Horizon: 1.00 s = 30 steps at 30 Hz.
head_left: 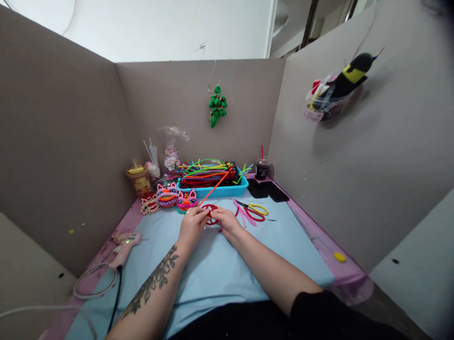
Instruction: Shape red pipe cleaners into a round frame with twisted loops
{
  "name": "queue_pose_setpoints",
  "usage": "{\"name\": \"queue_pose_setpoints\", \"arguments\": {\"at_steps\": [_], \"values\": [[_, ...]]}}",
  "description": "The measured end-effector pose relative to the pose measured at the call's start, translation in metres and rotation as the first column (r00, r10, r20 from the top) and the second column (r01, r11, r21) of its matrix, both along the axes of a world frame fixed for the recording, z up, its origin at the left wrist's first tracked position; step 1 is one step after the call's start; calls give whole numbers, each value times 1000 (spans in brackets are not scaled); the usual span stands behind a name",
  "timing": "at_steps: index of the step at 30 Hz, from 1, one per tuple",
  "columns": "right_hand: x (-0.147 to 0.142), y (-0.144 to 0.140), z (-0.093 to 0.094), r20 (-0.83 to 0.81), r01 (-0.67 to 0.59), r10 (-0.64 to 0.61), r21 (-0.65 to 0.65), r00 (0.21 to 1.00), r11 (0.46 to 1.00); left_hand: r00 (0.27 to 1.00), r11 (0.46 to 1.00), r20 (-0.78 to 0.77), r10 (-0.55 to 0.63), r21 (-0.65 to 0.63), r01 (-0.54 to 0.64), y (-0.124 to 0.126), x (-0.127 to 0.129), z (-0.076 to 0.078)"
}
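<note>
Out in front of me over the blue cloth, my left hand (193, 224) and my right hand (227, 224) meet around a red pipe-cleaner ring (212, 207). Both hands are closed, thumbs and fingers pinching the ring from either side. An orange pipe cleaner (214, 188) slants up and right from the left fingertips; its lower end is hidden there, so I cannot tell whether it is joined to the ring. Just right of my right hand lie pink pipe-cleaner pieces (240, 211) and scissors (255, 213) with red and yellow handles.
Behind my hands sits a blue tray (228, 190) of coloured pipe cleaners. Several finished animal-face pieces (167, 194) stand left of it. A pink glue gun (123, 250) with cables lies at left. Phones (273, 191) and a dark drink cup (262, 169) are back right. Grey panels enclose the table.
</note>
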State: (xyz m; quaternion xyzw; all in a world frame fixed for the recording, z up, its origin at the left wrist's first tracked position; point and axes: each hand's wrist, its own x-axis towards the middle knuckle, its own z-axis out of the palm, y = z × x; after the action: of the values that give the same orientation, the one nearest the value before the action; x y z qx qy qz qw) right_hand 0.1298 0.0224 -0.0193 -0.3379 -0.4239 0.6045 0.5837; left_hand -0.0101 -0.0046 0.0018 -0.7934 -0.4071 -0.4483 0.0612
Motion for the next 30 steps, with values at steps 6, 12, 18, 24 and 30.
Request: {"name": "queue_pose_setpoints", "arguments": {"at_steps": [6, 12, 18, 24, 30], "values": [[2, -2, 3, -37, -29, 29, 9, 999, 1000, 999, 999, 33, -13, -39, 15, -1, 3, 0], [2, 0, 5, 3, -16, 16, 48, 1000, 999, 995, 994, 98, 2, -107, 9, 0, 2, -1], [-2, -1, 6, 18, 57, -56, -33, 998, 998, 976, 992, 216, 40, -122, -14, -3, 3, -2], [-7, -8, 8, 61, -18, 19, -18, 998, 1000, 968, 991, 244, 52, -130, -21, -7, 5, 2], [-7, -8, 8, 157, 27, -34, 50, 987, 998, 958, 990, 280, 66, -141, -28, -8, 3, 7]]}}
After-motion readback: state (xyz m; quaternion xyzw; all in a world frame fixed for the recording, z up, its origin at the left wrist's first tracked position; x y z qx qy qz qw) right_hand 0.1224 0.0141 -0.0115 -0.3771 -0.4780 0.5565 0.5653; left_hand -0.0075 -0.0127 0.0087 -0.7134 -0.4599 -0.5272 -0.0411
